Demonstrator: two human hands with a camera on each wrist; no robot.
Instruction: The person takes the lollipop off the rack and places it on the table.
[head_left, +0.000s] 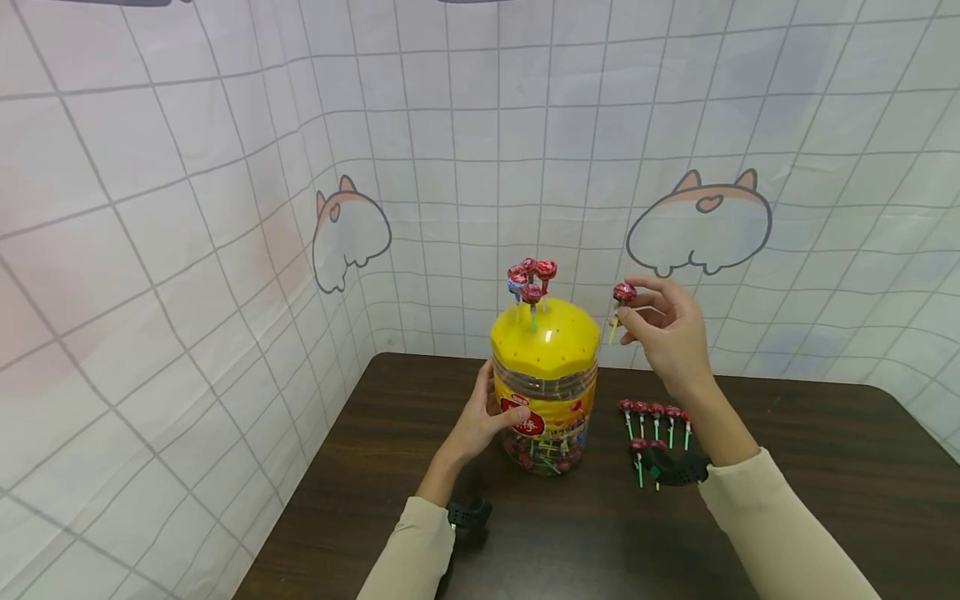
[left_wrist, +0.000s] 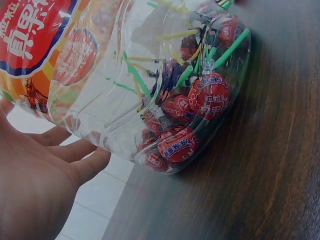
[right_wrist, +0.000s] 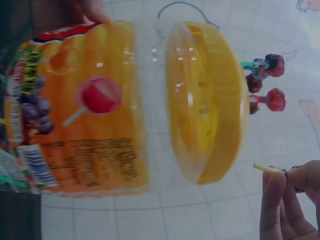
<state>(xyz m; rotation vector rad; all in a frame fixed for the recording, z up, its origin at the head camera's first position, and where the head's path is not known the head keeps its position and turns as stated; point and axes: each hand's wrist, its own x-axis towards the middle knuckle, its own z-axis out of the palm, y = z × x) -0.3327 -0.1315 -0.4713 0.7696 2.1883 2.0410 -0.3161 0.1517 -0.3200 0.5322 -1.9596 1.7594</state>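
Note:
A clear plastic jar (head_left: 551, 417) with a yellow lid (head_left: 555, 342) stands on the table, loose lollipops (left_wrist: 210, 95) piled at its bottom. Several wrapped lollipops (head_left: 532, 293) stick up out of holes in the lid. My left hand (head_left: 480, 421) grips the jar's left side, thumb across the label; in the left wrist view its fingers reach behind the jar. Off to the right of the lid, my right hand (head_left: 671, 329) pinches one red-wrapped lollipop (head_left: 624, 292), its yellow stick (right_wrist: 265, 168) pointing down in the head view.
Two rows of red lollipops (head_left: 656, 410) lie on the dark wooden table (head_left: 360, 500) to the right of the jar, partly under my right wrist's black band (head_left: 682, 468). A white grid-patterned curtain (head_left: 465, 167) hangs behind the table and along its left.

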